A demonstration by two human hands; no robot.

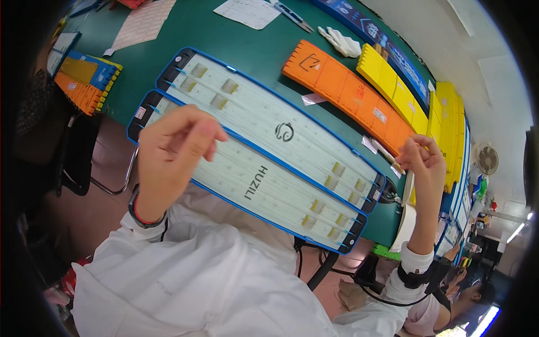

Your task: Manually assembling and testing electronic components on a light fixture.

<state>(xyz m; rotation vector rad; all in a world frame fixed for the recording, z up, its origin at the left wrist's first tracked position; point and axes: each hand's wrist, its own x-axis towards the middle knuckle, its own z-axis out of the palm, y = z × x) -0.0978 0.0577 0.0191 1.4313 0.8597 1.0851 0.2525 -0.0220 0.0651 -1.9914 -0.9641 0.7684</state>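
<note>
Blue-edged case (255,149), opened flat under the left hand (175,150) and left of the right hand (425,160), probably for easy reach into both halves. Loose curl on the left, near-closed pinch on the right; can't tell if gripping anything tiny, tbh.

Blue-edged case (269,157) partly hidden behind the left hand (173,147) (any contact unclear)
</note>
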